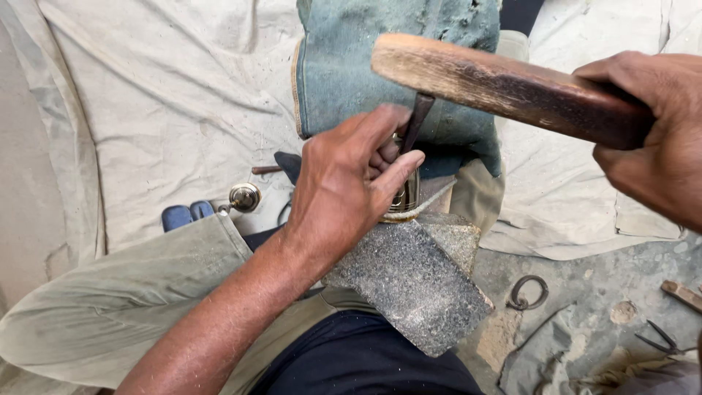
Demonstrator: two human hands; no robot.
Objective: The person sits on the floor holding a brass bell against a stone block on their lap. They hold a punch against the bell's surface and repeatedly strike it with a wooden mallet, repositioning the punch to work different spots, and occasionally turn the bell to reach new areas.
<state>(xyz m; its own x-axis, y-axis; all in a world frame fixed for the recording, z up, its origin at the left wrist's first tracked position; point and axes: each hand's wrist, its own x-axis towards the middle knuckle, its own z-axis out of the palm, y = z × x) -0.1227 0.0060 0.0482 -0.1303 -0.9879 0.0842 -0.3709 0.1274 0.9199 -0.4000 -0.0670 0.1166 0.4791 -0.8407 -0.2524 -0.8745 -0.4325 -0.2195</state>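
- A pale canvas sheet (168, 95), creased and dusty, covers the ground at the left and top.
- A small round brass-coloured fitting (244, 197) lies on the sheet, with two blue handles (187, 215) just beside it.
- A thin dark rod (267, 170) lies near the fitting.
- A bent metal ring (527, 292) rests on the bare grey floor (585, 292) at the lower right.
- Dark pincers, possibly small tongs (664, 341), lie near the right edge.
- A wooden stick end (681, 294) pokes in at the far right.

Floor-level craft workshop, stone block (409, 281) as anvil, cloth sheet (168, 95), scattered tools on rough ground (599, 292)
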